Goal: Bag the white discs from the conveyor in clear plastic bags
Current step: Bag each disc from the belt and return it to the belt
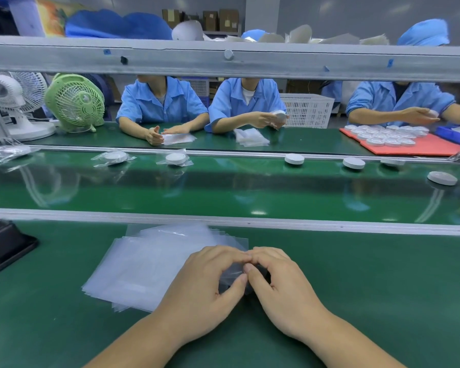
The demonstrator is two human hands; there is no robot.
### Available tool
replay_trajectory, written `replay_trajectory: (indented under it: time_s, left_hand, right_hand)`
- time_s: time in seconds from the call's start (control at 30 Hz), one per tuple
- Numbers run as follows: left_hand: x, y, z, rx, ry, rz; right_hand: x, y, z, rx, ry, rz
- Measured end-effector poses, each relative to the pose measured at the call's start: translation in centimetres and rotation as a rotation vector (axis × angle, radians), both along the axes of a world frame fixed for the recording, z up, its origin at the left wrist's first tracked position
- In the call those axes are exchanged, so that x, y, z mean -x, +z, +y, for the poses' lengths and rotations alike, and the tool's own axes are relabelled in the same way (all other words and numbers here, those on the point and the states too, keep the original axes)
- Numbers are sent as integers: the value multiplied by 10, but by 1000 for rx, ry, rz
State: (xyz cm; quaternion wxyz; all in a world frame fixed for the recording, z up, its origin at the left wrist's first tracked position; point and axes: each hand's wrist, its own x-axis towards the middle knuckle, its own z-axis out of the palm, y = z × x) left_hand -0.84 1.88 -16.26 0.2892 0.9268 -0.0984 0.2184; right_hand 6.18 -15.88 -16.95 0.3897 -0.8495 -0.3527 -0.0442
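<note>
Clear plastic bag (233,275), largely hidden, is pinched between the left hand (205,285) and right hand (279,286).

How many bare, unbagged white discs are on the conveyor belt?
4 discs, all on the right half of the belt: one just right of centre, one further right, one against the far rail, one nearest the camera by the right edge. Others may lie off-frame.

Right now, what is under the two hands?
Left hand and right hand pinch a clear bag by the bag stack on the green mat. The palms hide whether it holds anything.
</note>
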Motion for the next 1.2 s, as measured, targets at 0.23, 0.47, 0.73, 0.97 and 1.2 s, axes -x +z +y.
replay_trajectory:
  time_s: [0.23, 0.47, 0.73, 0.97, 1.2]
  left_hand:
    - [1, 0, 0, -4, 3, -3]
    - [1, 0, -1, -4, 6, -4]
    - [1, 1, -1, -5, 12, 3]
    - [1, 1, -2, 0, 12, 6]
    - [1, 1, -2, 2, 11, 8]
  right_hand:
    - [-1, -1, 0, -10, -6, -3]
    - [-1, -2, 0, -1, -10, -5]
    - [-1, -1, 0, 6, -9, -7]
    - [0, -1, 0, -14, -2, 6]
    - [-2, -2, 0, -18, -3, 10]
